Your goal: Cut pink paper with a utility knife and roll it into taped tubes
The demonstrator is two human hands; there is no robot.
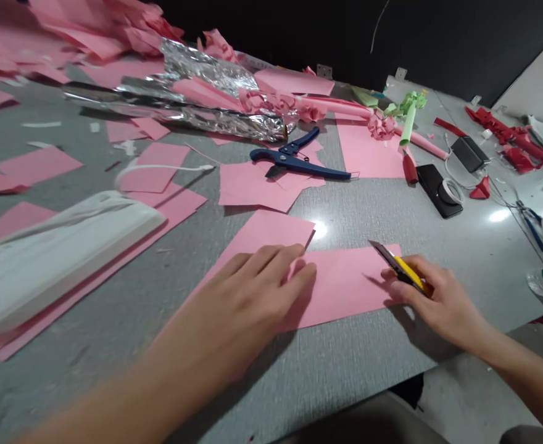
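Observation:
My right hand point(442, 302) is closed around a yellow and black utility knife point(408, 271), its blade out and pointing up and left over the right end of a pink paper strip point(345, 283). My left hand point(257, 283) lies over the left end of that strip, fingers stretched and the thumb apart from them. Under and beyond the left fingers is another pink sheet point(276, 228), partly hidden by the hand. Whether a paper edge sits between the left thumb and forefinger is hard to make out.
Blue-handled cutters point(299, 160) lie on pink pieces ahead. A white long object point(68, 246) rests on pink sheets at left. Crumpled foil point(207, 68) and pink paper line the back. A black phone-like object point(439, 191), adapter point(470, 153) and pliers point(530, 225) are at right.

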